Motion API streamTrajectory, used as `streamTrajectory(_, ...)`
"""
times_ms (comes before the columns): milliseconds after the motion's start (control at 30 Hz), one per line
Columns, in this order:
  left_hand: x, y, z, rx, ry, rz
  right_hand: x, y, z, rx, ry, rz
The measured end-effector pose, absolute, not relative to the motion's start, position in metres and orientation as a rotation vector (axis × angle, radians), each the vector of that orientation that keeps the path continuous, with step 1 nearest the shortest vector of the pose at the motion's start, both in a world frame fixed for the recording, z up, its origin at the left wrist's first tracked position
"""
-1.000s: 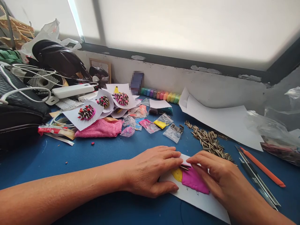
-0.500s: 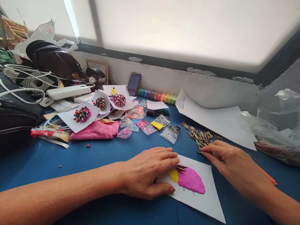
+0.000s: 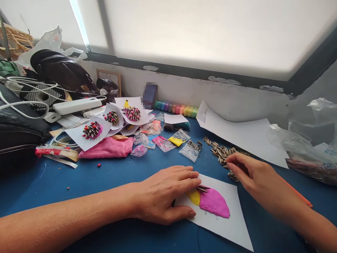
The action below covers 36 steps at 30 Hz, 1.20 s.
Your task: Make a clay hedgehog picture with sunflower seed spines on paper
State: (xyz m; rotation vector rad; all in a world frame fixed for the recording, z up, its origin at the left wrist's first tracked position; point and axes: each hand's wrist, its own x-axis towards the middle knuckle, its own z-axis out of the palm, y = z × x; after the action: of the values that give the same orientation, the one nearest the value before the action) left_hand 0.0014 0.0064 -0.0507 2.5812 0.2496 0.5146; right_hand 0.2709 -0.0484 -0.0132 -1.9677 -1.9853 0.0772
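My left hand (image 3: 168, 195) lies flat with fingers stretched out, pressing on the left part of a white sheet of paper (image 3: 229, 230). On that sheet is a flat magenta clay shape (image 3: 214, 203) joined to a yellow clay piece (image 3: 195, 197), partly under my fingers. A few striped sunflower seeds (image 3: 203, 189) stick in the clay's upper left edge. Small pencilled legs show below it. My right hand (image 3: 254, 179) is at the pile of sunflower seeds (image 3: 219, 151), thumb and forefinger pinched together; what is between the fingertips is too small to make out.
Small clay bags (image 3: 164, 143) lie behind my hands, near a row of coloured clay packs (image 3: 179, 108). At left are seed-covered clay figures (image 3: 92, 130) on paper, a pink cloth (image 3: 106, 148) and a black bag (image 3: 18, 130). Blank paper (image 3: 242, 135) and a plastic bag (image 3: 310, 154) lie right.
My right hand has shifted slightly up at the seed pile, and several seeds below its fingertips now show. My left hand stays on the paper.
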Motion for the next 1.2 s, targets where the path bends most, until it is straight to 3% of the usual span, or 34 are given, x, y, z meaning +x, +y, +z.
streamTrajectory(233, 0.002, 0.007, -0.051, 2.6, 0.244, 0.527, 0.246, -0.055, -0.009, -1.847, -1.993, 0.68)
streamTrajectory(1200, 0.002, 0.007, -0.052, 2.584, 0.274, 0.465, 0.233, -0.06, -0.01, -1.731, -2.047, 0.698)
